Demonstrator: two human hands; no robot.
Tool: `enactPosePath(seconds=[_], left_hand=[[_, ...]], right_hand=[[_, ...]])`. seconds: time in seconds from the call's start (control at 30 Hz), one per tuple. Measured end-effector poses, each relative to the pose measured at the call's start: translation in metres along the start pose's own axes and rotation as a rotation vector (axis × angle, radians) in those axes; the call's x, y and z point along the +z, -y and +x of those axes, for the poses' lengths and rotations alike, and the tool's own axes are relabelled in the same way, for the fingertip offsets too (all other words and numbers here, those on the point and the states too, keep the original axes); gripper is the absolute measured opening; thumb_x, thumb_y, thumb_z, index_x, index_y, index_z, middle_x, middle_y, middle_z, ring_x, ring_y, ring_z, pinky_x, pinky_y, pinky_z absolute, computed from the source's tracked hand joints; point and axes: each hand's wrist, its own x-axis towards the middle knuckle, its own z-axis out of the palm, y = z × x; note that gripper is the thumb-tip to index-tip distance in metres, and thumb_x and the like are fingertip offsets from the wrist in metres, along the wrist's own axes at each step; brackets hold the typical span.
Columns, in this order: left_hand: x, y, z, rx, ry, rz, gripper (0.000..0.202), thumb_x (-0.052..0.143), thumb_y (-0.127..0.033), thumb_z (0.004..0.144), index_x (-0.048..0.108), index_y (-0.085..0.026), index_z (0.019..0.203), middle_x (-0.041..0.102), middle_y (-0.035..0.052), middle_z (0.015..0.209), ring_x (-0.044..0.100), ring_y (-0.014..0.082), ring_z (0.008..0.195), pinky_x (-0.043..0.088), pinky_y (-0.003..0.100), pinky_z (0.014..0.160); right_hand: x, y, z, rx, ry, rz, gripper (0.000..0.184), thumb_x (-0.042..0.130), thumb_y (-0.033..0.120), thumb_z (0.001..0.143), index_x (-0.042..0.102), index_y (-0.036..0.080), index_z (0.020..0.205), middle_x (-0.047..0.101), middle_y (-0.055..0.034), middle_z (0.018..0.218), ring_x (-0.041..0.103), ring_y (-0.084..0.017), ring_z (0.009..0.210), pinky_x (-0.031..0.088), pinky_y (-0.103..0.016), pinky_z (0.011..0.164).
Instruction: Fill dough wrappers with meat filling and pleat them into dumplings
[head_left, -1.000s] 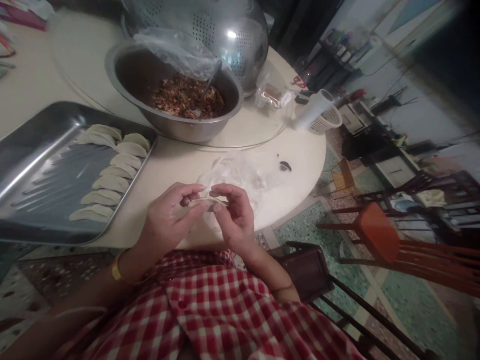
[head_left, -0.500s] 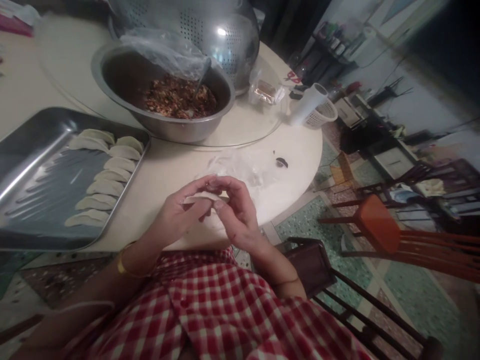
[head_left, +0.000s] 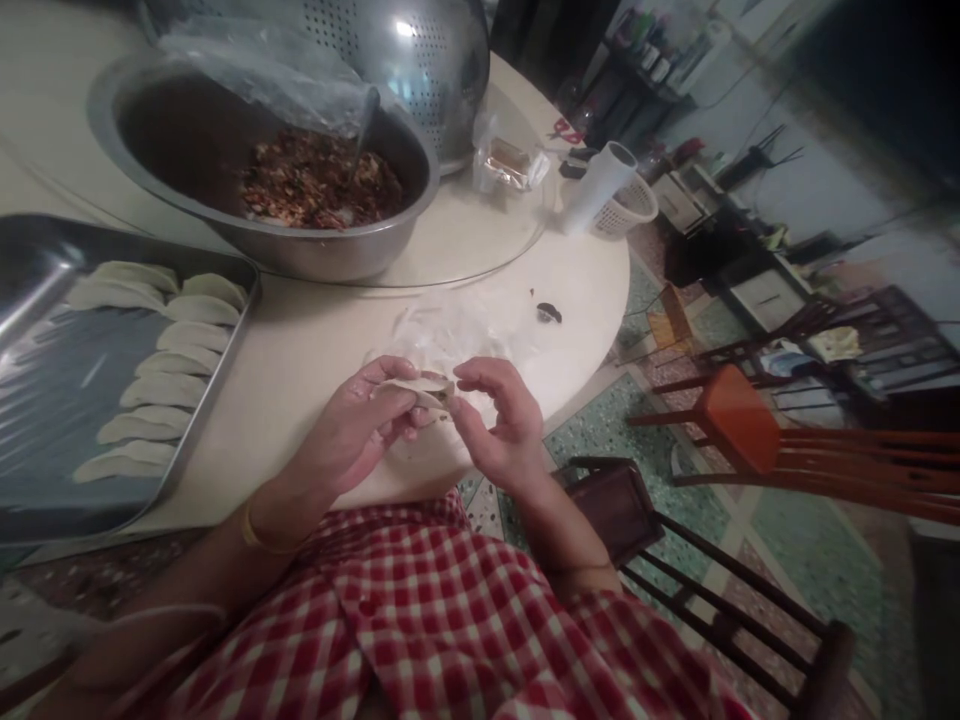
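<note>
A folded dumpling (head_left: pixel 415 385) is held above the near edge of the table (head_left: pixel 292 330), clamped in the left hand (head_left: pixel 352 430); whether its right end is gripped by the right hand (head_left: pixel 511 430) cannot be told. Its rim is probably best pinched evenly. Left along that edge, a tray (head_left: pixel 60 390) is set; past the right edge, an orange chair (head_left: pixel 739 418) is seen.

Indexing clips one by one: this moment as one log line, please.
left hand: holds folded dumpling | right hand: at its right end | tray: dumplings along right side | bowl: filling inside
</note>
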Motion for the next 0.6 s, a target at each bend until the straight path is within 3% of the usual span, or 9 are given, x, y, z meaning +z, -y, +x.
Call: enactPosePath(seconds=[0.17, 0.37, 0.6], left_hand=[[-0.001, 0.003, -0.002, 0.064, -0.004, 0.118, 0.026, 0.078, -0.013, 0.06, 0.058, -0.019, 0.076, 0.074, -0.0019, 0.079, 0.061, 0.0074, 0.049, 0.047, 0.016, 0.044], [-0.014, 0.012, -0.005, 0.209, 0.095, 0.295, 0.013, 0.074, -0.015, 0.071, 0.063, -0.018, 0.076, 0.071, 0.0013, 0.102, 0.065, 0.0076, 0.055, 0.053, 0.018, 0.048], [-0.016, 0.014, -0.005, 0.403, 0.073, 0.494, 0.006, 0.069, -0.018, 0.078, 0.063, -0.019, 0.079, 0.066, -0.0001, 0.098, 0.059, 0.0046, 0.053, 0.052, 0.017, 0.047]], right_hand=[[0.0, 0.001, 0.003, -0.024, 0.004, -0.032, 0.022, 0.059, 0.015, 0.089, 0.058, 0.025, 0.109, 0.068, -0.003, 0.1, 0.064, -0.016, 0.094, 0.056, -0.036, 0.083], [0.008, 0.0, -0.002, 0.114, -0.033, 0.037, 0.017, 0.058, 0.016, 0.089, 0.059, 0.024, 0.104, 0.067, 0.0001, 0.089, 0.063, -0.012, 0.082, 0.055, -0.029, 0.075], [0.015, 0.007, 0.002, 0.094, -0.02, 0.107, 0.015, 0.057, 0.015, 0.088, 0.059, 0.024, 0.1, 0.069, 0.0, 0.09, 0.066, -0.011, 0.082, 0.057, -0.027, 0.075]])
